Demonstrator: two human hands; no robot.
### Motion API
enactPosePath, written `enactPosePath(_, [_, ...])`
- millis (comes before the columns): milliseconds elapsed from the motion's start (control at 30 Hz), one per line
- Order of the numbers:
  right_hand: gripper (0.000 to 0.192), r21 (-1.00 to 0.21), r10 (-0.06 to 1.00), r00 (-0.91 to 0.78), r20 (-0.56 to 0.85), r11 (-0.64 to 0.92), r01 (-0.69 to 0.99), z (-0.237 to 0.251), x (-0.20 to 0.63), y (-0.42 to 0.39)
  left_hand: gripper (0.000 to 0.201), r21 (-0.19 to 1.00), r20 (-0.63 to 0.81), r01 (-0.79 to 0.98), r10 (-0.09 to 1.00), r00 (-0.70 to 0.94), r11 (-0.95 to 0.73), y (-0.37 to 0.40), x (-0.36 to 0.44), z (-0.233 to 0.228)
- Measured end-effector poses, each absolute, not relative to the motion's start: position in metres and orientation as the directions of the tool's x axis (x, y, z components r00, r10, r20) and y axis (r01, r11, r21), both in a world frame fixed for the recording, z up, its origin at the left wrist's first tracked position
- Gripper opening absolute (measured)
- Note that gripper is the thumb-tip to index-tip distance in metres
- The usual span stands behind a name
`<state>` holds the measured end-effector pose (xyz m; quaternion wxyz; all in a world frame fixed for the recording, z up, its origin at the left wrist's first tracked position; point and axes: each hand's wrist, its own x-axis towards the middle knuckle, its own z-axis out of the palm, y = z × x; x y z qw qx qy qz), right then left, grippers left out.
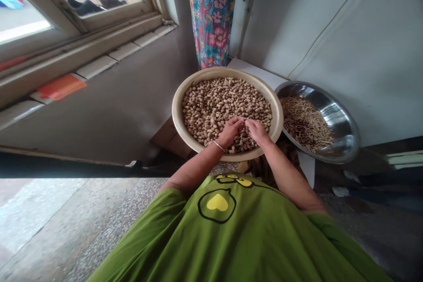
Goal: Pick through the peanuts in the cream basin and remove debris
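**Two hands meeting above the peanuts, near the basin's right-hand edge**

The left hand (231, 131) and the right hand (257, 132) are reaching in over the near edge of a wide cream basin (177, 116), their fingertips coming together just above the peanuts (224, 97). The fingers of both hands are curling inward as in a pinch; whether they are gripping a single peanut between them, and how firmly, I cannot tell, since the spot is too small.

The peanuts are filling the basin almost from edge to edge, lying directly beneath the fingertips and stretching away mostly toward the far and left edges. Their long axes are pointing every way, with no shared direction. The left hand is sitting nearer the middle of the heap; the right hand is sitting nearer the basin's right edge.

Beyond that edge, a steel bowl (343, 130) is standing just beside the basin, so the right hand is the nearer one to it. Thin, pale broken pieces (307, 123) are lying in it. A pale board (259, 72) is showing behind the basin's far right edge.
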<state>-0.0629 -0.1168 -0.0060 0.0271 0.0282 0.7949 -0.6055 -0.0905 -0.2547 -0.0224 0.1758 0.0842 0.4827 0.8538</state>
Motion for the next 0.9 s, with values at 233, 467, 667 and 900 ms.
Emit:
enactPosePath(233, [0.042,-0.978,0.007,-0.999,-0.035,0.207,0.035,-0.013,-0.06,-0.12,0.035,0.867,-0.096,-0.291,0.437,-0.894,-0.405,-0.255,-0.09,-0.023])
enactPosePath(467, [0.04,-0.924,0.01,-1.0,-0.001,0.382,0.005,-0.015,-0.061,-0.118,0.051,0.868,-0.076,-0.263,0.411,-0.909,-0.422,-0.251,-0.091,-0.032])
enactPosePath(667, [0.032,-0.882,0.076,-0.995,0.07,0.471,-0.026,-0.016,-0.066,-0.12,0.039,0.866,-0.082,-0.26,0.39,-0.917,-0.428,-0.25,-0.089,-0.029])
enactPosePath(900, [0.03,-0.951,0.035,-0.995,-0.09,0.292,0.096,-0.021,-0.069,-0.118,0.024,0.863,-0.191,-0.34,0.381,-0.904,-0.374,-0.254,-0.091,-0.022])
